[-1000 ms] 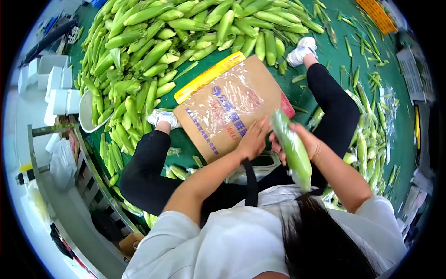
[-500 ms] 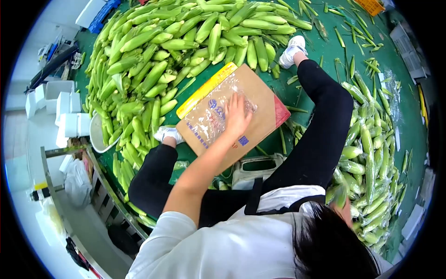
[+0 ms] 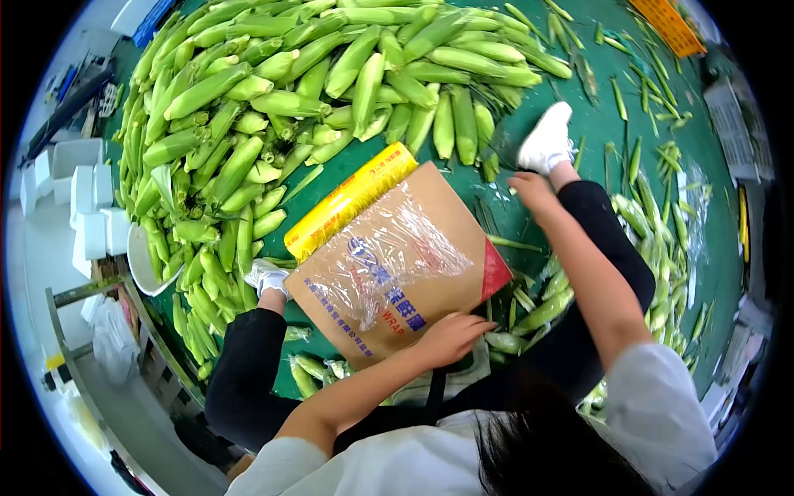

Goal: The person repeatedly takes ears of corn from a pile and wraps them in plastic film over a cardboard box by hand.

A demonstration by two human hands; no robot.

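Note:
A cardboard wrap box (image 3: pixel 447 207) lies tilted between my legs, with crumpled clear cling film (image 3: pixel 422 248) spread over its top. A yellow film roll (image 3: pixel 351 198) runs along its far left edge. My left hand (image 3: pixel 453 337) is at the box's near edge, fingers loosely extended and nothing visible in them. My right hand (image 3: pixel 533 194) is past the box's right corner, beside my white shoe (image 3: pixel 546 139). Its fingers are slightly bent and apart, with a small pale spot at the tips. Beyond lies a big heap of green corn ears (image 3: pixel 289 103).
Film-wrapped corn (image 3: pixel 657 248) is piled to the right of my leg, and more wrapped ears (image 3: pixel 550 310) lie near the box. Husk scraps (image 3: pixel 637 58) litter the green floor. An orange crate (image 3: pixel 674 29) is at the far right, a metal-framed rack (image 3: pixel 124 397) at the left.
My left hand has slid from the film on the box to its near edge. My right hand has left the wrapped pile, where it held a corn ear, and come forward. The view has shifted.

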